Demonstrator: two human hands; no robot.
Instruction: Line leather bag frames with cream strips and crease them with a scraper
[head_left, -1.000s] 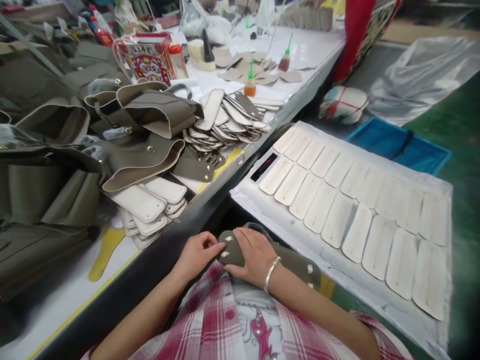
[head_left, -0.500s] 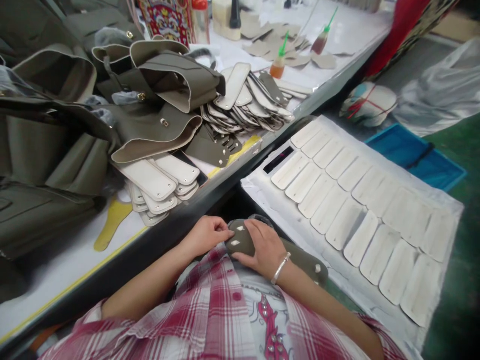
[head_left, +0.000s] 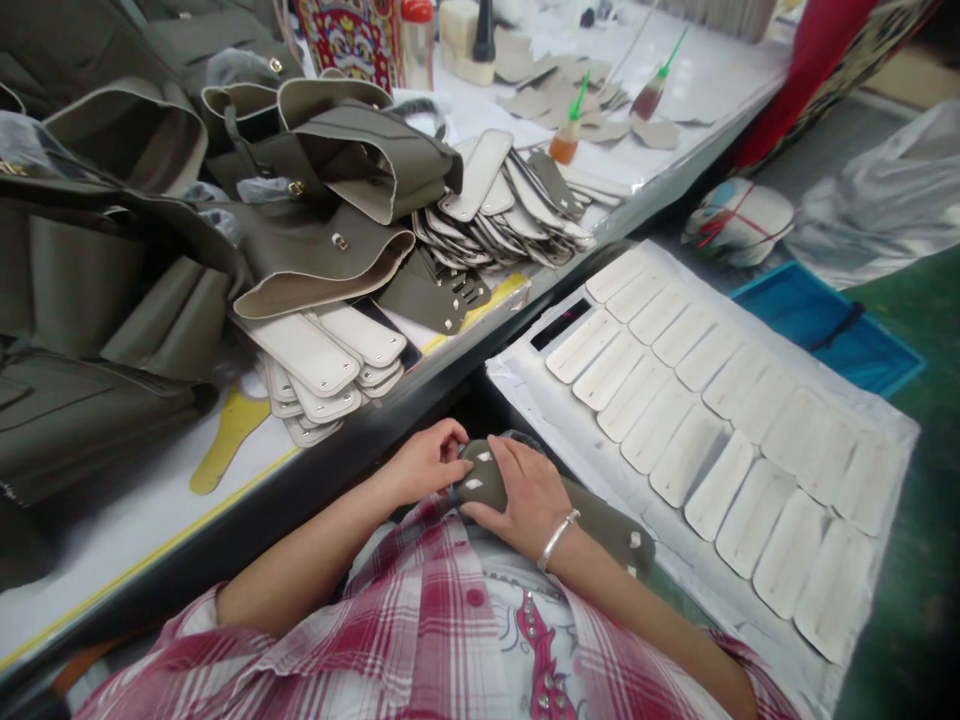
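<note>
A dark olive leather flap (head_left: 600, 520) with rounded ends lies across my lap, bearing small whitish patches near both ends. Over its near end my right hand (head_left: 525, 495) grips it, thumb on one side and fingers on the other. My left hand (head_left: 427, 463) is closed at the flap's rounded tip, thumb touching the edge and fingers curled. Anything pinched there is too small to make out. On the table just ahead sit stacked pale flaps (head_left: 326, 365) with small metal studs at their ends.
Olive leather bags (head_left: 322, 255) crowd the table's left side. Behind lie a heap of flaps (head_left: 502, 205) and a green-tipped glue bottle (head_left: 566, 140). To my right, a white-covered board (head_left: 517, 375) carries rows of pale flaps. A blue tray (head_left: 877, 340) is beyond it.
The view has shifted slightly. My left fingers have curled a little more at the flap's tip; my right hand keeps its place on the flap.
</note>
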